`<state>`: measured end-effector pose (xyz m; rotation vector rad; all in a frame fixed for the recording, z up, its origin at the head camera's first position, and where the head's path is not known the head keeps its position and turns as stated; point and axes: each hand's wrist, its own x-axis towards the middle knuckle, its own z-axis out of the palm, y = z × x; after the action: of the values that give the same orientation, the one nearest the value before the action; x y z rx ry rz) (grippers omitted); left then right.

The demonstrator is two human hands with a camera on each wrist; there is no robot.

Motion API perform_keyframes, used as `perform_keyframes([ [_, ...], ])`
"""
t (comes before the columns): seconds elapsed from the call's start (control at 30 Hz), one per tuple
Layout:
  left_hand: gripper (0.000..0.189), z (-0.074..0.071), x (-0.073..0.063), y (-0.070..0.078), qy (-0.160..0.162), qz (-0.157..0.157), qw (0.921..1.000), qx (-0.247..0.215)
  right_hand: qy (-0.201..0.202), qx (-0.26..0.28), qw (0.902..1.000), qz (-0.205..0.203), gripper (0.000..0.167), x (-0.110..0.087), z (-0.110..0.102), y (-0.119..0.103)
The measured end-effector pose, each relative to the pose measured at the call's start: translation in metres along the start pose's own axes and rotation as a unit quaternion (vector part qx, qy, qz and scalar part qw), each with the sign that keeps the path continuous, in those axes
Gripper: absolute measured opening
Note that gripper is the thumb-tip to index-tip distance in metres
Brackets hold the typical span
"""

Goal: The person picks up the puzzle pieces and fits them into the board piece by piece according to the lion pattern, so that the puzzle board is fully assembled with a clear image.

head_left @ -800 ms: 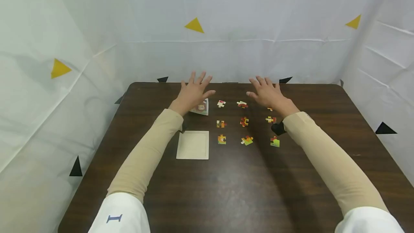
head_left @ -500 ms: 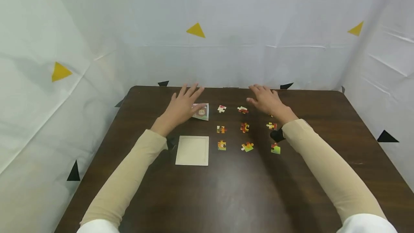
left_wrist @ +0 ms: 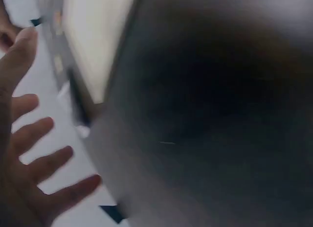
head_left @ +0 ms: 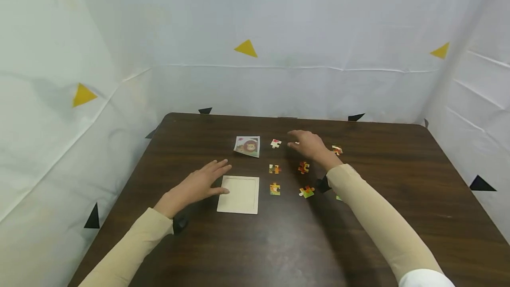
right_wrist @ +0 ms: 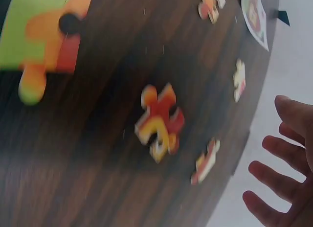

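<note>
My left hand [head_left: 197,184] is held with fingers spread, its thumb over the left edge of the square, pale puzzle frame [head_left: 239,195]. It holds nothing. My right hand [head_left: 311,144] hovers at the far row of jigsaw pieces, fingers loosely bent, gripping nothing. It partly covers one piece there; a white-and-red jigsaw piece [head_left: 276,143] lies left of its fingertips. In the right wrist view, a red-and-orange jigsaw piece [right_wrist: 159,123] lies apart from the hand [right_wrist: 288,168]. The left wrist view is blurred, but shows the spread fingers off the table.
A lion picture card [head_left: 249,146] lies behind the frame, one corner lifted. Several other jigsaw pieces, such as an orange-and-green one [head_left: 307,191], lie spaced out on the dark wooden table [head_left: 255,251]. My right forearm hides part of the right column. White sheeting [head_left: 303,25] surrounds the table.
My left hand has drawn back from over the picture card to the frame's left edge. The right hand has shifted left, its fingers more bent. The head view has tilted slightly up.
</note>
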<state>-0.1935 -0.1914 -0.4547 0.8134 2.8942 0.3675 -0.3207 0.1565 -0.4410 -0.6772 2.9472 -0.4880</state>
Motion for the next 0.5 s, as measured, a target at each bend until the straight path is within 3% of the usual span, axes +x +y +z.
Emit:
perform_keyframes([
  [0.23,0.073,0.015,-0.02,-0.012,0.011,0.057,0.9975,0.042,-0.021,-0.007,0.9998,0.0,0.05,0.015,0.015,-0.011],
  [0.5,0.069,0.023,-0.021,-0.017,0.023,0.133,0.9882,0.073,-0.009,-0.028,0.9992,0.025,0.053,0.022,0.03,-0.006],
])
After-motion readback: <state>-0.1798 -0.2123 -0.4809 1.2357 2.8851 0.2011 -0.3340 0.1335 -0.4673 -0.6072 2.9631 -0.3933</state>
